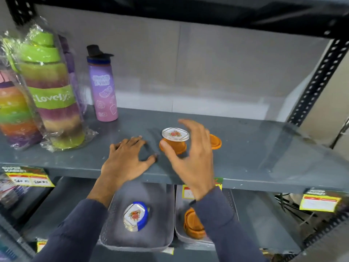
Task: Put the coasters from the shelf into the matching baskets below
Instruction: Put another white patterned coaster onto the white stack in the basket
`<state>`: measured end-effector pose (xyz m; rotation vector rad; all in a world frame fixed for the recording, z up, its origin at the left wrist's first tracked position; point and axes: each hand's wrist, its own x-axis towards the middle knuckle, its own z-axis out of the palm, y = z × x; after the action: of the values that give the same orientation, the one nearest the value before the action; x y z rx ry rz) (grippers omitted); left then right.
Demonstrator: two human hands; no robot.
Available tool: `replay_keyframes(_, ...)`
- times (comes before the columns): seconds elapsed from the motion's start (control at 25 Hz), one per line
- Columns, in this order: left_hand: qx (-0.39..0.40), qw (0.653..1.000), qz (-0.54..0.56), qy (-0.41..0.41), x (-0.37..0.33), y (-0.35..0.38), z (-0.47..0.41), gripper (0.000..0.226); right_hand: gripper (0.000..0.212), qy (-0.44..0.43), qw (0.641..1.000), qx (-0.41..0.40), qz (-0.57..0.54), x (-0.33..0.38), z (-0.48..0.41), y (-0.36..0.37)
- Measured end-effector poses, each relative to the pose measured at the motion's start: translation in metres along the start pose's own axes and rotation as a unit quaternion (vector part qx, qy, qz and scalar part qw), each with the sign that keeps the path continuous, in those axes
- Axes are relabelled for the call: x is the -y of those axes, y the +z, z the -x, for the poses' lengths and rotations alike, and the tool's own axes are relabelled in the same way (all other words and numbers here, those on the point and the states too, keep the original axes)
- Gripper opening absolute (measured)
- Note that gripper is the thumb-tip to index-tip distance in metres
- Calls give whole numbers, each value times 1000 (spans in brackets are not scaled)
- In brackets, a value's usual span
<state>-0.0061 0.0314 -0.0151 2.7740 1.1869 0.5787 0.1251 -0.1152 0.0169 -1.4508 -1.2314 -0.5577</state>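
Note:
On the grey shelf [245, 148] a white coaster with a red flower print [175, 134] lies on top of an orange coaster [174, 147]. A second orange coaster [215, 141] shows just right of my right hand [192, 154], which hovers open around the stack, thumb by the orange one. My left hand [124, 159] rests flat and open on the shelf to the left. Below, the left grey basket [160, 233] holds white flower coasters and a blue one [136, 216]. The right grey basket [179, 233] holds orange coasters [193, 224], partly hidden by my right sleeve.
Wrapped rainbow-striped bottles [54, 103] and a purple-pink bottle [103, 87] stand at the shelf's left. Black perforated uprights [319, 78] frame the right side. Yellow price tags [319, 203] hang on the shelf edges. Dark cables lie at the lower right.

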Motion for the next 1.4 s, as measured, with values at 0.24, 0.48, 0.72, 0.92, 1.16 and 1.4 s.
replay_keyframes(0.24, -6, 999, 32, -6, 5, 1, -1, 65, 97, 203, 939, 223, 167, -42, -50, 32)
replay_keyframes(0.48, -16, 999, 46, 1, 6, 1, -1, 66, 89, 198, 929, 237, 203, -60, -43, 50)
replay_keyframes(0.72, -11, 999, 43, 2, 7, 1, -1, 68, 84, 227, 924, 245, 187, -69, -43, 54)
replay_keyframes(0.92, -5, 999, 42, -1, 5, -4, 0, 67, 76, 199, 954, 207, 85, -58, -46, 46)
replay_keyframes(1.16, 9, 999, 38, 1, 2, -10, 4, 65, 75, 9, 1000, 25, 1, 10, -44, 9)
replay_keyframes(1.4, 33, 999, 18, 10, -4, -18, 7, 67, 73, -110, 991, -54, -56, 75, -37, -40)
